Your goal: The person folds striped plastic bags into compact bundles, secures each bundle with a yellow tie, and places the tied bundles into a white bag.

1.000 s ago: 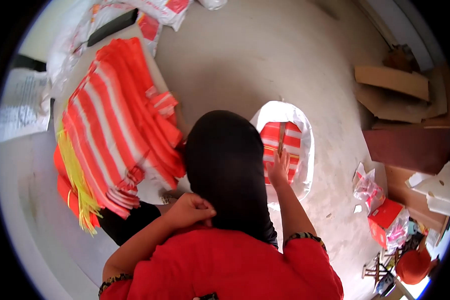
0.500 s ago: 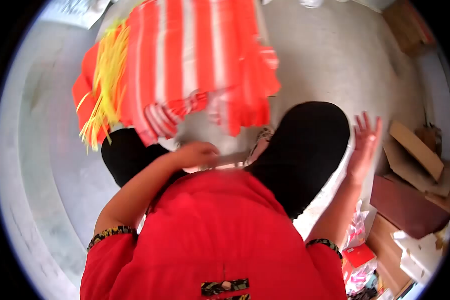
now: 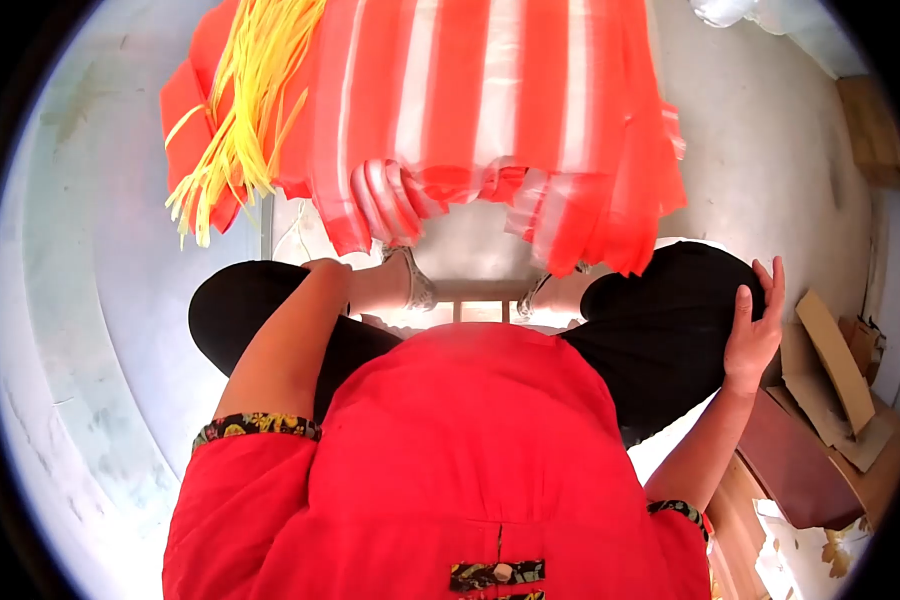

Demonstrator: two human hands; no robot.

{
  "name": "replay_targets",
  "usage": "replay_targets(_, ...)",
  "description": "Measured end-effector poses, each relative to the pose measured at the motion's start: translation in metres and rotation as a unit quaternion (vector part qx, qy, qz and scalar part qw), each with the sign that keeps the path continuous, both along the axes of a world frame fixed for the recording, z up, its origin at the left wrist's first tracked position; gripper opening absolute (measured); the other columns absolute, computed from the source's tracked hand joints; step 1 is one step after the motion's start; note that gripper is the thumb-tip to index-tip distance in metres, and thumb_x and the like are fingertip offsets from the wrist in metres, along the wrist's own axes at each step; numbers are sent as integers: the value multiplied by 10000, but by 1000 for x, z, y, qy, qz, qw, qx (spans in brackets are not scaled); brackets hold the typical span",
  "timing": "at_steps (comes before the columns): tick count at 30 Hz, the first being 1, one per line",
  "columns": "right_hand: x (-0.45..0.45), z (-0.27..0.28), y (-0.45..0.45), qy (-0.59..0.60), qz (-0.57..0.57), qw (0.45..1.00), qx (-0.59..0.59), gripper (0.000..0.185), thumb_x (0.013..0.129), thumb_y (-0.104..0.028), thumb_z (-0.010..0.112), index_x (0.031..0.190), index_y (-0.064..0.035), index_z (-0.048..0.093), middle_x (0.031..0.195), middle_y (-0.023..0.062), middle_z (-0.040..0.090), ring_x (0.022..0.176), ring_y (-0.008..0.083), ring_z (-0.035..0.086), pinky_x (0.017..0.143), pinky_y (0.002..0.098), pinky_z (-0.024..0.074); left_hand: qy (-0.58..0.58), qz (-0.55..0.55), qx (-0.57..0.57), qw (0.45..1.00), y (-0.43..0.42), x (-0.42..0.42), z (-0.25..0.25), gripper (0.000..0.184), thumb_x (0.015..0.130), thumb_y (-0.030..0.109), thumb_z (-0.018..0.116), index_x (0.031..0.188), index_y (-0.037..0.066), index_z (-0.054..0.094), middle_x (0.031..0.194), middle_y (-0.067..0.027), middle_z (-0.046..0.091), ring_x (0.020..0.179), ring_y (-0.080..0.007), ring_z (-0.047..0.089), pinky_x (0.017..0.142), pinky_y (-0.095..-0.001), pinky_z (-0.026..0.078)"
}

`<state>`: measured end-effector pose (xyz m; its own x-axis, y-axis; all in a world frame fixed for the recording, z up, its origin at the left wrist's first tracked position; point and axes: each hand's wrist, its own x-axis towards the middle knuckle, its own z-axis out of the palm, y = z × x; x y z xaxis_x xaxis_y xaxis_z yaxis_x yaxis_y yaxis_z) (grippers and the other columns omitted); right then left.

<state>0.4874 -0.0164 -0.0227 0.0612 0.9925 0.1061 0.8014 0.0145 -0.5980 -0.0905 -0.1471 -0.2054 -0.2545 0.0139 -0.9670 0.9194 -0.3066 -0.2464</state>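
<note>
In front of my knees lies a thick pile of red-and-white striped plastic bags (image 3: 460,90), its near edge uneven and partly folded. A bunch of yellow plastic strips (image 3: 245,110) hangs over its left side. My left hand (image 3: 328,268) is at the inner side of my left knee, apart from the pile; its fingers are hidden behind the wrist and leg. Beside the outer side of my right knee is my right hand (image 3: 755,335), with thumb and fingers apart and nothing in it.
To the right lean flattened cardboard pieces (image 3: 835,365) and a dark reddish-brown board (image 3: 800,465). A brown box (image 3: 873,130) stands farther back against the wall. White plastic (image 3: 722,10) shows at the top right. The pale floor (image 3: 760,170) extends right of the pile.
My left hand has moved from before my lap to my left knee. My right hand has come in against the right knee. The pile now appears larger and farther right as the view shifted.
</note>
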Motion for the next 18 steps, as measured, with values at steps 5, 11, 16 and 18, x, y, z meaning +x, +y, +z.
replay_targets(5,-4,-1,5,-10,-3,1000,-6,590,1041,-228,652,1570,-57,453,1379,166,673,1290,291,614,1132,400,431,-100,4,4,995,-4,-5,-38,936,804,525,825,1594,208,436,1552,-81,510,1377,-369,549,1097,-659,405)
replay_targets(11,0,-5,6,-15,-2,1000,2,540,1029,-171,648,1532,-40,501,1358,159,687,1266,280,629,1123,393,439,-188,33,89,978,-7,6,-64,1018,738,508,878,1595,204,422,1449,-134,590,1303,-368,604,1031,-581,484)
replay_targets(16,-2,-3,10,-35,-13,999,-4,504,1021,-152,654,1497,-34,541,1324,146,706,1251,272,638,1122,384,440,-231,-29,150,961,-3,28,-64,1087,682,495,922,1595,201,410,1364,-178,656,1241,-368,650,975,-517,549)
replay_targets(18,-2,-3,10,-41,-10,999,-4,495,1021,-155,657,1489,-34,551,1315,140,711,1248,267,641,1121,379,441,-256,-60,147,954,5,41,-54,1029,714,504,890,1593,249,420,1378,-119,636,1263,-332,624,989,-518,520)
